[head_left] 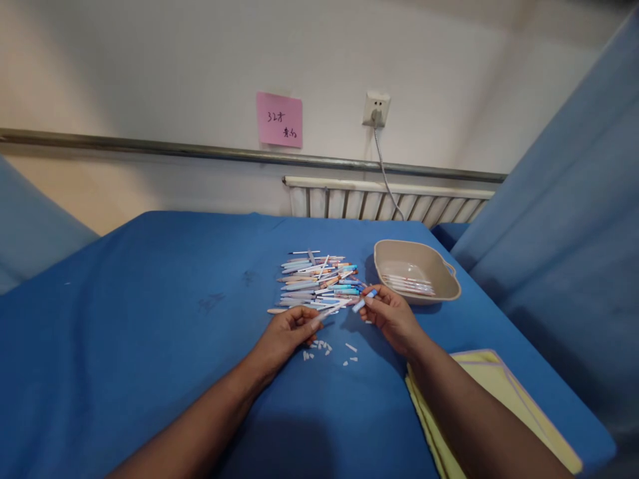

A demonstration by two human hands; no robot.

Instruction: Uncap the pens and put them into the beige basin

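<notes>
While tight around pale stick [333, 309] and blue piece [363, 302], left fingers [302, 313] and right fingers [378, 308] over blue sheet [164, 293], radiator [344, 184] beyond.

Surface, as I view it remotely: flat and broad, under a blue cover [150, 332], dark smudges [212, 303] left of centre. Directly on it I log:
- heap of pens [309, 286], mid-surface, mostly lying crosswise, some overlapping at angles;
- small white pieces [328, 346], scattered on the near side of the heap;
- beige basin [422, 256], upright, right of the heap;
- yellow cloth [509, 386], spread flat near the right edge.
</notes>
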